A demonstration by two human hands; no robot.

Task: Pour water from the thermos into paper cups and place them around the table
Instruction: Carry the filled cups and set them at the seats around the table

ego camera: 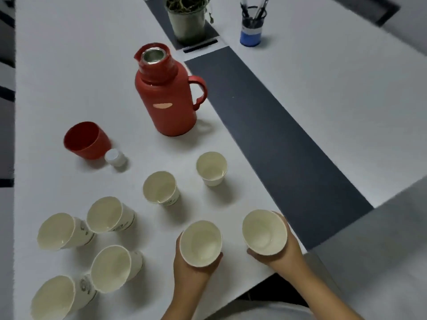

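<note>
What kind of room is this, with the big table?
Probably an office meeting room. The long white table has a dark strip down its middle, a blue pen holder full of pens and a potted green plant. The red plastic thermos and many white paper cups suggest drinks for a group.

No text can be read: the dark prints on the paper cups [120, 224] are too blurred to make out, and the pale oval mark on the thermos [163, 106] bears no lettering.
</note>
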